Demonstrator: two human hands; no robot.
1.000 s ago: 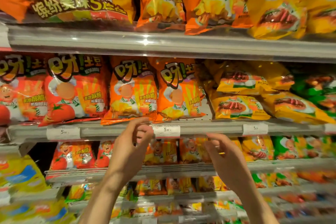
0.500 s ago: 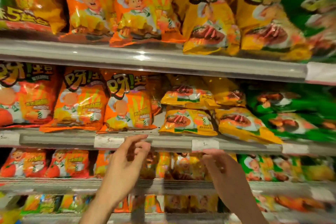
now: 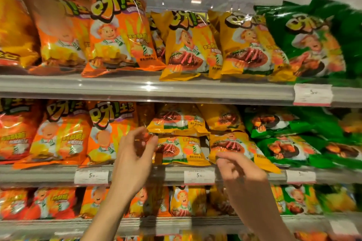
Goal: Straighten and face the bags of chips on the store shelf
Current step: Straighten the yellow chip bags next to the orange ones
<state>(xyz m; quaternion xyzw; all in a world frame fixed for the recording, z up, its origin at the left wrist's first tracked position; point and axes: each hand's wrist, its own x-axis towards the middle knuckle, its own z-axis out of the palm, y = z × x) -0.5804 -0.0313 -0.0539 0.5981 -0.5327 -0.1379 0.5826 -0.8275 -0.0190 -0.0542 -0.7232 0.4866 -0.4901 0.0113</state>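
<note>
Here, the yellow bags [image 3: 177, 149] lie toppled flat on the middle shelf [image 3: 148, 175]; your left hand [image 3: 133, 158] and right hand [image 3: 238, 170], fingers loosely curled, hold nothing, poised to stand them upright.

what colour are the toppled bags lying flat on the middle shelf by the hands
Yellow toppled bags, with a grilled-meat picture; the head view, the only one, shows them.

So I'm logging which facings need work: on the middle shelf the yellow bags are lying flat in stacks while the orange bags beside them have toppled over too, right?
Not quite. The head view shows the yellow bags lying flat in stacks on the middle shelf, but the orange bags beside them stand upright, fronts facing out. Both hands, left hand and right hand, are reaching at the yellow ones.
</note>
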